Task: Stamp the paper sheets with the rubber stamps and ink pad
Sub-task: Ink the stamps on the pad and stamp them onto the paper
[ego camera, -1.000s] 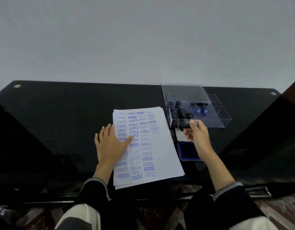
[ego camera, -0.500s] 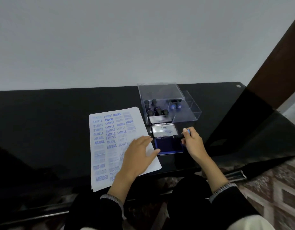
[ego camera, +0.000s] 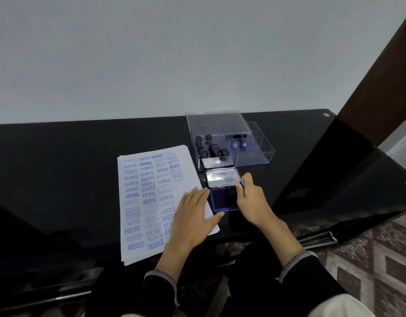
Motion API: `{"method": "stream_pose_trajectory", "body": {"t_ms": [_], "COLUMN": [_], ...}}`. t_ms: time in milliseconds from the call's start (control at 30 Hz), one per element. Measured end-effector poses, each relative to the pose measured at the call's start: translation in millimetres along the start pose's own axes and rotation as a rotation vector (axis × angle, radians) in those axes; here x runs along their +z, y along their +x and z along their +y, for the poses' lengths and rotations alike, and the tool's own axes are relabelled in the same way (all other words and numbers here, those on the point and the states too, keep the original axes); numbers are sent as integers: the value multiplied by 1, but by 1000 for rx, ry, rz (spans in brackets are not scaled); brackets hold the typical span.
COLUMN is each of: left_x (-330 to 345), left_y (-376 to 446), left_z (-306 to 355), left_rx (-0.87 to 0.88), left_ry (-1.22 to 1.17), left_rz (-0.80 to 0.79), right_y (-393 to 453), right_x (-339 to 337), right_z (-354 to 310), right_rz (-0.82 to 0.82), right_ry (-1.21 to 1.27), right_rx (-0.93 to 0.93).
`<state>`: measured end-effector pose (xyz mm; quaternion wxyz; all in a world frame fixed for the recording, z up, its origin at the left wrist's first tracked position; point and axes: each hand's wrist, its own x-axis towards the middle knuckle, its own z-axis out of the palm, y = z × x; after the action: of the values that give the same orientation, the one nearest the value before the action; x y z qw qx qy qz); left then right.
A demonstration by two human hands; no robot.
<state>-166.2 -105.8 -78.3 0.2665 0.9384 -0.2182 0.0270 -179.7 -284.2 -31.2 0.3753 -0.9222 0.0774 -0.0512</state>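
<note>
Black glossy surface (ego camera: 60, 179): your left hand (ego camera: 193, 216) lay flat on the paper sheets (ego camera: 151, 197), right hand (ego camera: 252, 202) pinched a rubber stamp (ego camera: 242, 183) over the open ink pad (ego camera: 222, 200); best pressed level, briefly.

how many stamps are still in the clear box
7 visible: five black-handled stamps stand in the left compartment of the clear box, two blue-tipped ones lie in the right compartment. Reflections may hide others.
</note>
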Motion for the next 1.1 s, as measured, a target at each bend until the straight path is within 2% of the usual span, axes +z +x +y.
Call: {"method": "stream_pose_trajectory", "body": {"t_ms": [400, 533, 633, 700, 800, 967, 1100], "left_x": [0, -4, -18, -31, -54, -85, -95], "left_y": [-1, 0, 1, 3, 5, -1, -11], "left_z": [-1, 3, 3, -4, -24, -74, -114], "left_rx": [11, -2, -111, -164, -227, -358, -376], "left_ry": [-16, -53, -235, -339, -383, -286, -52], "left_rz": [-12, -29, -49, -4, 148, 320, 276], "right_y": [1, 3, 3, 3, 2, 4, 4], "right_x": [16, 16, 15, 15, 17, 17, 16], "right_z": [-10, -8, -5, -5, -6, -6, -7], "right_rz": [35, 42, 58, 65, 69, 62, 65], "right_ry": [-440, -366, -255, -258, -356, -305, -341], "right_rx": [-84, -76, -50, -52, -71, -40, -51]}}
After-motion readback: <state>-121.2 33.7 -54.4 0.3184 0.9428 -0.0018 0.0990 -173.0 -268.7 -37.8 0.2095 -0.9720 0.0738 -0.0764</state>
